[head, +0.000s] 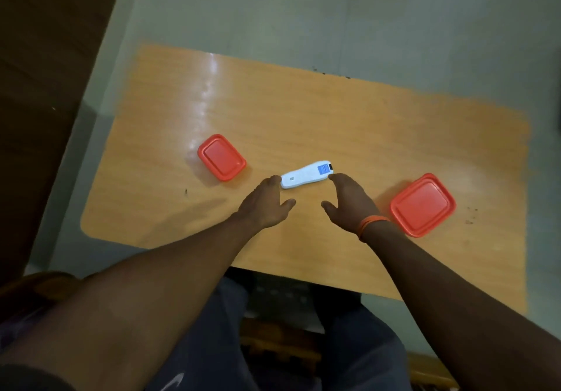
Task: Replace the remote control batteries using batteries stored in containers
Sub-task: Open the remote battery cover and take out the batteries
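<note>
No legible text. White remote (306, 174) carries a blue label near 1 end and a small mark near the other; both too blurred to read.

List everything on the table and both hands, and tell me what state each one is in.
Remote: lying flat on the table, not lifted.
Small red container: lid on.
Large red container: lid on.
Left hand: open, fingertips at the remote's near end.
Right hand: open, fingertips at its far end.
</note>
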